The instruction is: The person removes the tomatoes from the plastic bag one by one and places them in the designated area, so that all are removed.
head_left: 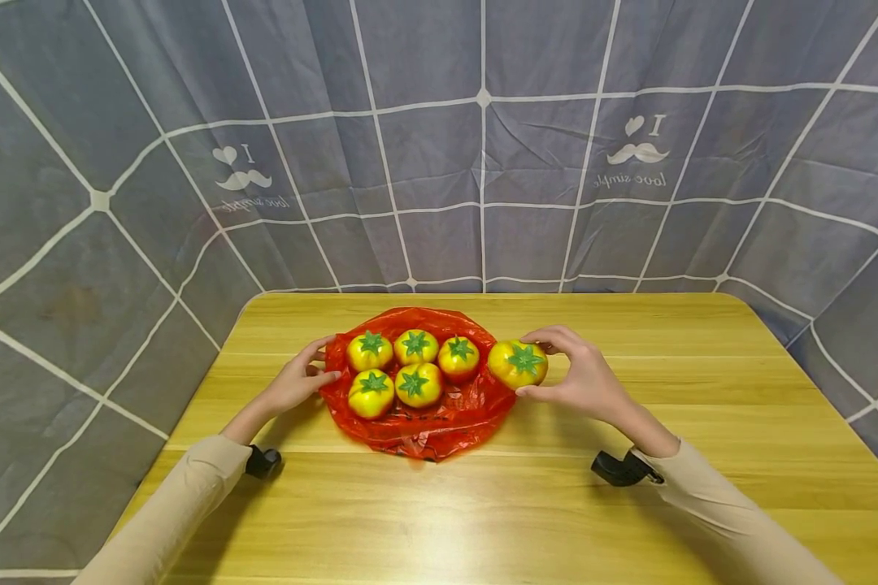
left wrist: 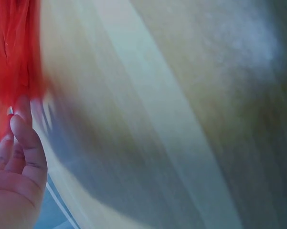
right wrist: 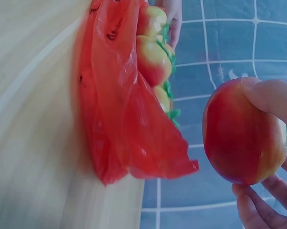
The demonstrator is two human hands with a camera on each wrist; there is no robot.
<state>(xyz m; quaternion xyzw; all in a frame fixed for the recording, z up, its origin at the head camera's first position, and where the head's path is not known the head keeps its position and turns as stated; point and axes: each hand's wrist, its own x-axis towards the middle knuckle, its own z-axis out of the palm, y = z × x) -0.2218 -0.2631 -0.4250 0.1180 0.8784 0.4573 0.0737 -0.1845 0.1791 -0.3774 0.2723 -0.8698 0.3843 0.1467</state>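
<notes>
A red plastic bag [head_left: 475, 404] lies spread on the table, several yellow-and-red tomatoes [head_left: 419, 384] with green star-shaped tops grouped on it. My right hand [head_left: 581, 378] holds another such tomato [head_left: 518, 363] between thumb and fingers at the bag's right edge. The right wrist view shows this tomato [right wrist: 243, 133] raised apart from the bag [right wrist: 129, 119], its underside red. At the bag's left edge my left hand [head_left: 296, 382] pinches the plastic. In the left wrist view, thumb and fingers of the left hand [left wrist: 19, 167] meet at the red film [left wrist: 14, 52].
The wooden table [head_left: 439, 520] has rounded back corners. A grey curtain [head_left: 439, 162] with white grid lines hangs behind it and along both sides. Black wrist mounts [head_left: 618, 469] sit under both sleeves.
</notes>
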